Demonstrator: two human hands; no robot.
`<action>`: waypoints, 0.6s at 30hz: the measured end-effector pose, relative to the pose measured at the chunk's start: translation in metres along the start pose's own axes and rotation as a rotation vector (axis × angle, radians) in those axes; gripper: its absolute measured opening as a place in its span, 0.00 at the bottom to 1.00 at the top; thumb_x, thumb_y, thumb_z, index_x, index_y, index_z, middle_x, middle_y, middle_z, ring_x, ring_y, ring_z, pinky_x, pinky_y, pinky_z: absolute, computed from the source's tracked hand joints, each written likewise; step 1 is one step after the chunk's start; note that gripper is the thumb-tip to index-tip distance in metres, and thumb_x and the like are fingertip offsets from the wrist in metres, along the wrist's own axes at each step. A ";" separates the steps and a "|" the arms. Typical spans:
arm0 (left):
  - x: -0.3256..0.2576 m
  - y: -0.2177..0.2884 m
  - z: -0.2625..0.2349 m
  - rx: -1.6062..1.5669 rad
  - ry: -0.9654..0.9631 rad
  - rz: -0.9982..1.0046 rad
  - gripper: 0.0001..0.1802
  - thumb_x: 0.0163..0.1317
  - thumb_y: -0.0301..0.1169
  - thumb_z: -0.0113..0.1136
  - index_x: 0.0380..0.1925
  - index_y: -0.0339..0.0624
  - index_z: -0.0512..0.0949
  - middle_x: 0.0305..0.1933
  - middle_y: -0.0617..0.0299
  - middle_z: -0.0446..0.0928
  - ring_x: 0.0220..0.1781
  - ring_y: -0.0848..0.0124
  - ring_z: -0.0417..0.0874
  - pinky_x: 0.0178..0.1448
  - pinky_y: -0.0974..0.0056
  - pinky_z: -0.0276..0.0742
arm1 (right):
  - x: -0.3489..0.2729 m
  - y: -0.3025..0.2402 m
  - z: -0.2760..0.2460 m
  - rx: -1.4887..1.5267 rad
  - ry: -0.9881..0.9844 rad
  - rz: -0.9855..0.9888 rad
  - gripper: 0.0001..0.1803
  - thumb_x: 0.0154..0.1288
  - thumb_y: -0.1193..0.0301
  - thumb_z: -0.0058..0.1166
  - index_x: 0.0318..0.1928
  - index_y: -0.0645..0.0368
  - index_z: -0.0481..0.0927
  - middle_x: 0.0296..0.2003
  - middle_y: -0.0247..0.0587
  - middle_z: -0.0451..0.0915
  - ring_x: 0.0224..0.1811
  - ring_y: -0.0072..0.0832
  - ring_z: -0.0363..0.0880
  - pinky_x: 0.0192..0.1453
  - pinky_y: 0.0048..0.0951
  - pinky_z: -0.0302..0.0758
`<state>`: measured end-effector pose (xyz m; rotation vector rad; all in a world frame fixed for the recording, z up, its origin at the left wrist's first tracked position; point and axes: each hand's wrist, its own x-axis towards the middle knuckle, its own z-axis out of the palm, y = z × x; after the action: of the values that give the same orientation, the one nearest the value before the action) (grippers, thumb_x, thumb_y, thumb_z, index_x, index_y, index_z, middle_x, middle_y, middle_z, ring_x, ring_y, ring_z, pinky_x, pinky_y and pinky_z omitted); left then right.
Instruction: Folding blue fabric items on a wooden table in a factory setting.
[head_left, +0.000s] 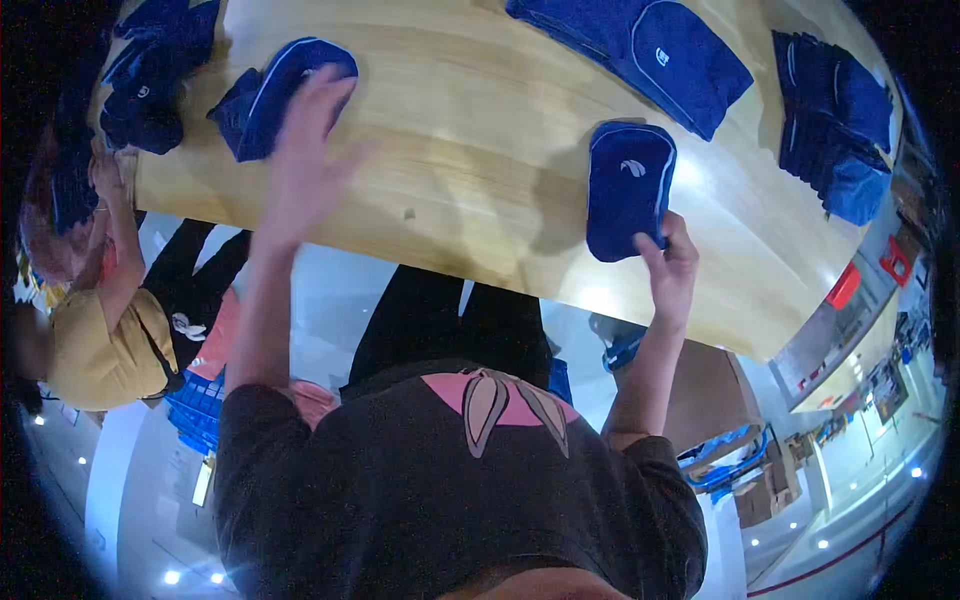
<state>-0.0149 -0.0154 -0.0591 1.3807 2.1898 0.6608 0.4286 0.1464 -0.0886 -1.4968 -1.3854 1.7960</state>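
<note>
Right hand (pixel 670 265), right of centre in the frame, is clamped on the lower corner of a folded blue garment (pixel 630 190), thumb on top, the packet lying flat over the table (pixel 450 80). Left hand (pixel 305 175), upper left, has its fingers spread apart above a second blue garment (pixel 270 100); blur hides whether it touches. With a corner grip like this, keeping the packet level and supporting its far end should stop the layers slipping; a flat palm rather than fingertips would probably smooth the other one best. Beyond, a larger blue bundle (pixel 650 55) lies at the upper right, a dark pile (pixel 830 110) near the right edge, and more dark clothes (pixel 145 110) fill the upper left corner.
</note>
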 end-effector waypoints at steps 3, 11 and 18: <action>0.022 0.060 0.070 -0.494 -0.315 -0.067 0.42 0.62 0.33 0.70 0.75 0.43 0.63 0.77 0.48 0.63 0.77 0.56 0.65 0.79 0.53 0.61 | -0.013 -0.037 0.036 -0.122 -0.306 -0.266 0.14 0.55 0.82 0.68 0.40 0.58 0.78 0.37 0.34 0.74 0.38 0.28 0.68 0.47 0.27 0.65; 0.024 0.071 0.147 -1.351 -0.805 -0.522 0.28 0.66 0.32 0.67 0.62 0.29 0.75 0.50 0.54 0.83 0.48 0.71 0.84 0.54 0.71 0.79 | -0.020 -0.053 0.034 0.056 -0.275 -0.057 0.13 0.62 0.80 0.62 0.47 0.59 0.78 0.37 0.36 0.77 0.41 0.27 0.74 0.49 0.28 0.71; 0.004 0.039 0.092 -1.043 -0.098 -0.450 0.18 0.63 0.24 0.67 0.53 0.35 0.79 0.43 0.60 0.83 0.44 0.75 0.81 0.49 0.73 0.77 | -0.002 -0.007 0.031 -0.232 -0.072 -0.016 0.19 0.64 0.74 0.64 0.55 0.61 0.77 0.44 0.39 0.81 0.46 0.29 0.79 0.53 0.28 0.75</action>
<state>0.0668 0.0166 -0.1071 0.3571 1.5469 1.2473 0.3989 0.1346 -0.0835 -1.5407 -1.6851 1.7439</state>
